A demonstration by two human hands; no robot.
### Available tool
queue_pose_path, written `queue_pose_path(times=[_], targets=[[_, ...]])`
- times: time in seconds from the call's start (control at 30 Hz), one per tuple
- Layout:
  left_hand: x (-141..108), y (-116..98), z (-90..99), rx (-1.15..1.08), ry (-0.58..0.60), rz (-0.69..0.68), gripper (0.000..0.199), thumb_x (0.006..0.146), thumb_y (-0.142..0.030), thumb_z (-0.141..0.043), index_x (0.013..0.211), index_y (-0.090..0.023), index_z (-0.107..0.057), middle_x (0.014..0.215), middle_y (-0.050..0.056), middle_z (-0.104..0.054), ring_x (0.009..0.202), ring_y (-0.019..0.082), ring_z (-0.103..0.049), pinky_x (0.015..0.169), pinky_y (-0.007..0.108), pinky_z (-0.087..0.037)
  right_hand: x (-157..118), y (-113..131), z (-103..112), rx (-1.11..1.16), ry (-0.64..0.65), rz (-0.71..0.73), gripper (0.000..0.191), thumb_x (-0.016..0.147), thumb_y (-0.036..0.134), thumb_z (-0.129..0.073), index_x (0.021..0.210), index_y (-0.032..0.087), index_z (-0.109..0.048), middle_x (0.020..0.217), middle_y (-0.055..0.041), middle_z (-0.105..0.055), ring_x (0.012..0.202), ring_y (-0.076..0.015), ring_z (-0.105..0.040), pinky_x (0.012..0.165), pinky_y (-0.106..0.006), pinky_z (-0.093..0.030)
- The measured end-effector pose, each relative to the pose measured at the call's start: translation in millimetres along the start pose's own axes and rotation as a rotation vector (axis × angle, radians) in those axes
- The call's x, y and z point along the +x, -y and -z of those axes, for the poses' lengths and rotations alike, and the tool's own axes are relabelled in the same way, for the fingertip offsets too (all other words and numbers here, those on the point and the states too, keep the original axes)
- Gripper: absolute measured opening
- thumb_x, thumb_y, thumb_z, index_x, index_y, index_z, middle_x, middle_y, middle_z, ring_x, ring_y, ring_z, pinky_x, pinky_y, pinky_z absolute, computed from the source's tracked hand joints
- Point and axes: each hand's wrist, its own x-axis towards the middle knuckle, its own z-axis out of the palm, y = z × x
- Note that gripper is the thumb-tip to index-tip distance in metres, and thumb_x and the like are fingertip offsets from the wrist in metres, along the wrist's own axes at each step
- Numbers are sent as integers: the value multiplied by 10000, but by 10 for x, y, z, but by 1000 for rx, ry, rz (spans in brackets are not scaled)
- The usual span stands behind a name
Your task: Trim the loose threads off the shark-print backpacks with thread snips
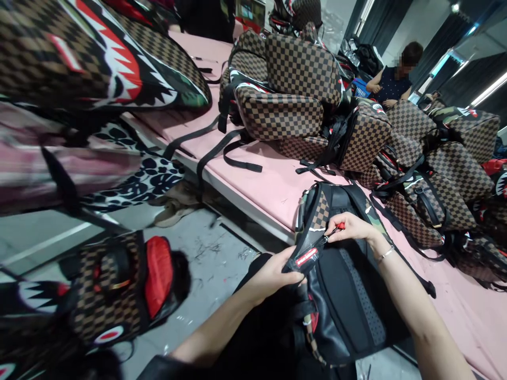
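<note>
A black backpack [356, 295] with brown checkered and camouflage parts leans against the table edge over my lap, its padded back panel facing up. My left hand [273, 274] pinches the backpack's side near a small red-and-white label [307, 257]. Just above and to the right, the fingers of my right hand [348, 228] close on a small red-tipped piece at the backpack's zipper edge; its exact form is too small to tell.
Piles of checkered backpacks [281, 113] cover the pink table [261, 184], straps hanging over its edge. More bags lie at the lower left [111, 290]. A person [396, 79] is behind the piles. Another person's patterned clothing [138, 174] shows at left.
</note>
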Motion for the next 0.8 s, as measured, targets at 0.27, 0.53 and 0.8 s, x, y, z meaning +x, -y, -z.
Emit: queue_pose_path(times=[0.27, 0.53, 0.8], targets=[[-1, -52, 17, 79, -10, -6, 465, 679, -243, -620, 1122, -160, -504, 838, 10, -575, 729, 156, -538, 669, 267, -439, -57, -9, 26, 10, -55, -28, 286, 558, 280, -797, 729, 109, -644, 715, -8, -643, 607, -81, -556, 613, -216, -455], [-15, -124, -48, 128, -29, -4, 427, 664, -206, -600, 1077, -139, -514, 808, 12, -579, 706, 152, -544, 638, 259, -439, -9, 101, -80, -115, 16, 27, 283, 591, 310, -777, 740, 104, -652, 692, -4, -622, 592, -75, -521, 583, -199, -427], [-2, -197, -122, 142, -63, -15, 434, 628, -172, -612, 1057, -146, -548, 774, 1, -576, 661, 137, -533, 612, 251, -444, -1, 173, -256, -159, 48, 78, 306, 618, 363, -753, 758, 111, -651, 714, -16, -628, 598, -85, -523, 587, -215, -438]])
